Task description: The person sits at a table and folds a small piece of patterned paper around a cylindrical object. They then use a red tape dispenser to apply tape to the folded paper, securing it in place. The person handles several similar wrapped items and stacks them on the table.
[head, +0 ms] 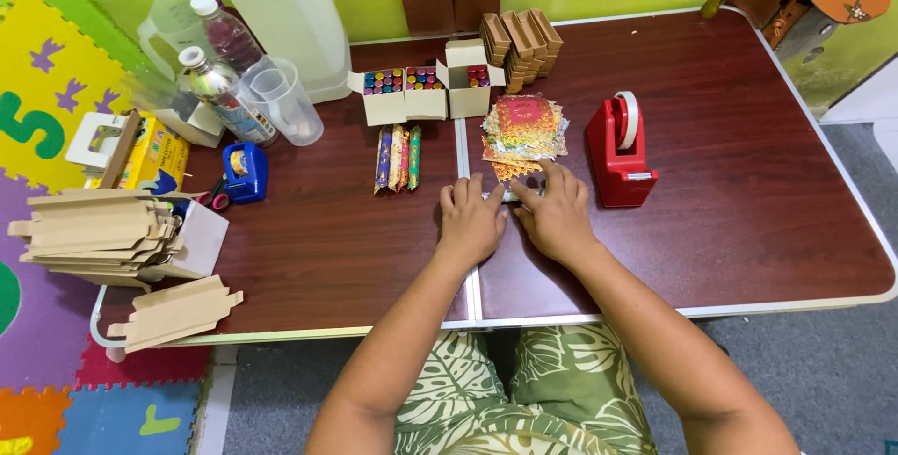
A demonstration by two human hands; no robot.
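Right now I see both hands down on the dark brown table (730,184); my left hand (470,223) and my right hand (554,216) sit side by side, fingers bent and close together, tips pressing on a small thing (510,195) between them; most of it is hidden, so I cannot tell what it is or if the fingers pinch it or just press it flat.

Just past the fingertips lies a pile of bright patterned paper squares (524,130); I think such paper is very light, thin and bendy, easy to crease or tear; it may slide on the smooth top, so the edges and corners look like the best place to hold.

To the right of the right fingers, very near, stands a red tape holder (619,151); to the left of the left fingers lie wrapped sticks (398,158); further past the tips are open little boxes (426,90).

Far left of the fingers are flat cardboard pieces (94,231), bottles (220,81) and a blue tape holder (245,173); the floor has coloured foam mats (47,100), the wall is green.
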